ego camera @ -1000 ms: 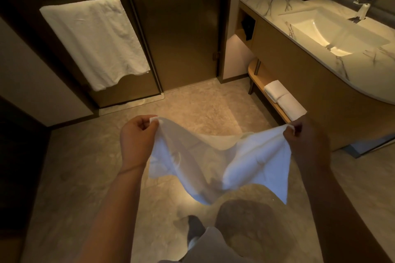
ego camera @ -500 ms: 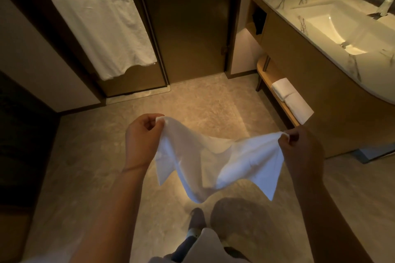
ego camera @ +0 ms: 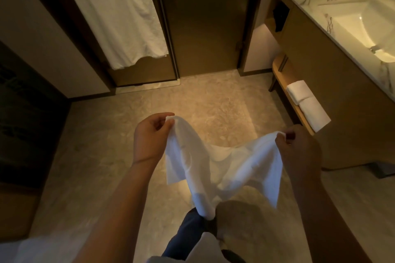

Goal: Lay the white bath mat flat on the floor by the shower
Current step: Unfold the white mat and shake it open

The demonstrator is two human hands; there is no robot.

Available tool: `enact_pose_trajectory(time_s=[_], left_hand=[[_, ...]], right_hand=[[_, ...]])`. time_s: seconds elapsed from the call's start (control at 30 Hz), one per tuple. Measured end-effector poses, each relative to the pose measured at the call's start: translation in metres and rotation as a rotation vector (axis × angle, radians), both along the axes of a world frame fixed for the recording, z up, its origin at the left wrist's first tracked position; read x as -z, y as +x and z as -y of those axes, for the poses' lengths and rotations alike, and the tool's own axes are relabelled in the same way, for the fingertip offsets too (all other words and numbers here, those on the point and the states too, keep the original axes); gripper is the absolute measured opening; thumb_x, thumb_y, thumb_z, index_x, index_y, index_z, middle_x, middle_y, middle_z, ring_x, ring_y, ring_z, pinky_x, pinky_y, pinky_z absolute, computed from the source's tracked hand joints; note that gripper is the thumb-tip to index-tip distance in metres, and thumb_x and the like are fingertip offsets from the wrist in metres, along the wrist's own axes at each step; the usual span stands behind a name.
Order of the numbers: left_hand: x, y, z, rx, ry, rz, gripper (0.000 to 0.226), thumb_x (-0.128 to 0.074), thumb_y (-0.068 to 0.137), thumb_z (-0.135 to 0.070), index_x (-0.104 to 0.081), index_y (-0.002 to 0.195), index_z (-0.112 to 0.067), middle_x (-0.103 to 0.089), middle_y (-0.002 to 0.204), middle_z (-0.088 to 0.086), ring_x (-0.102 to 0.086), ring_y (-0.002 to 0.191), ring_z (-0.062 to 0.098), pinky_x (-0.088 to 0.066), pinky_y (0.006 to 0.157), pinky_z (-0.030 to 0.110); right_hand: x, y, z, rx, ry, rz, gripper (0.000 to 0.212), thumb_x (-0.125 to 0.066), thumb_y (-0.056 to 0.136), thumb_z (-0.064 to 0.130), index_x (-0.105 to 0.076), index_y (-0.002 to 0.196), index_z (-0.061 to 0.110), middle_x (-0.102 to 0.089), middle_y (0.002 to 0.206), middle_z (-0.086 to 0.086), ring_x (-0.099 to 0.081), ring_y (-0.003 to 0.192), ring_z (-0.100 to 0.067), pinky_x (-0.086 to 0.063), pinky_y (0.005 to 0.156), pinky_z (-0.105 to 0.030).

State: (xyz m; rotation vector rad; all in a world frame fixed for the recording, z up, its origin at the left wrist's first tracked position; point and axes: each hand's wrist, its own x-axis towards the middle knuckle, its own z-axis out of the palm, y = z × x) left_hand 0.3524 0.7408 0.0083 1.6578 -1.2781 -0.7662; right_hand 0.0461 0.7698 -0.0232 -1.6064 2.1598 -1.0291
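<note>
The white bath mat (ego camera: 222, 168) hangs in the air between my hands, sagging in the middle above the stone floor (ego camera: 106, 156). My left hand (ego camera: 149, 136) pinches its top left corner. The top right corner is pinched by my right hand (ego camera: 299, 151). The mat's lower folds dangle over my leg. The dark glass shower doors (ego camera: 203, 23) stand straight ahead at the far edge of the floor.
A white towel (ego camera: 119, 17) hangs on the left door's bar. The wooden vanity (ego camera: 342, 92) with a lit sink (ego camera: 363, 28) fills the right side; two folded towels (ego camera: 305, 102) lie on its low shelf. A dark wall is at the left.
My view has moved closer to the shower doors and tipped down. Both hands keep their grip on the mat and have come a little nearer together, so the mat sags more.
</note>
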Motion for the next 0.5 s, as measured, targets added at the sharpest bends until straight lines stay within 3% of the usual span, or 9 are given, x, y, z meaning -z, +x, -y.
enact_pose_trajectory(time_s=[0.07, 0.2, 0.33, 0.5], left_hand=[[0.002, -0.001, 0.016, 0.002, 0.001, 0.024, 0.018, -0.060, 0.091, -0.019, -0.069, 0.102, -0.029, -0.067, 0.091, -0.017, -0.061, 0.085, -0.011, -0.044, 0.067, 0.002], [0.007, -0.002, 0.062, -0.001, 0.019, -0.012, 0.017, -0.060, 0.091, -0.020, -0.068, 0.099, -0.032, -0.067, 0.090, -0.017, -0.062, 0.087, -0.002, -0.047, 0.072, 0.014], [0.005, -0.001, 0.123, 0.000, 0.009, -0.070, 0.015, -0.061, 0.090, -0.020, -0.069, 0.096, -0.032, -0.069, 0.090, -0.017, -0.064, 0.085, -0.004, -0.047, 0.070, 0.014], [-0.003, 0.002, 0.204, 0.001, 0.013, -0.101, 0.015, -0.063, 0.089, -0.022, -0.069, 0.092, -0.034, -0.070, 0.087, -0.016, -0.064, 0.082, -0.007, -0.048, 0.068, 0.014]], right_hand=[[0.001, 0.001, 0.016, -0.009, 0.005, 0.000, 0.003, -0.061, 0.086, 0.016, -0.058, 0.086, 0.017, -0.059, 0.073, 0.003, -0.055, 0.064, -0.009, -0.039, 0.056, -0.021], [0.002, 0.006, 0.064, -0.011, 0.012, -0.033, 0.004, -0.063, 0.086, 0.016, -0.059, 0.084, 0.016, -0.058, 0.073, 0.003, -0.050, 0.064, -0.005, -0.033, 0.055, -0.015], [-0.005, 0.010, 0.130, -0.008, 0.063, -0.067, 0.003, -0.062, 0.087, 0.019, -0.061, 0.088, 0.016, -0.055, 0.075, 0.005, -0.052, 0.068, -0.010, -0.033, 0.055, -0.017], [-0.020, 0.014, 0.211, 0.022, 0.042, -0.065, 0.003, -0.062, 0.087, 0.020, -0.059, 0.088, 0.020, -0.051, 0.072, 0.010, -0.045, 0.060, 0.002, -0.028, 0.052, -0.014]])
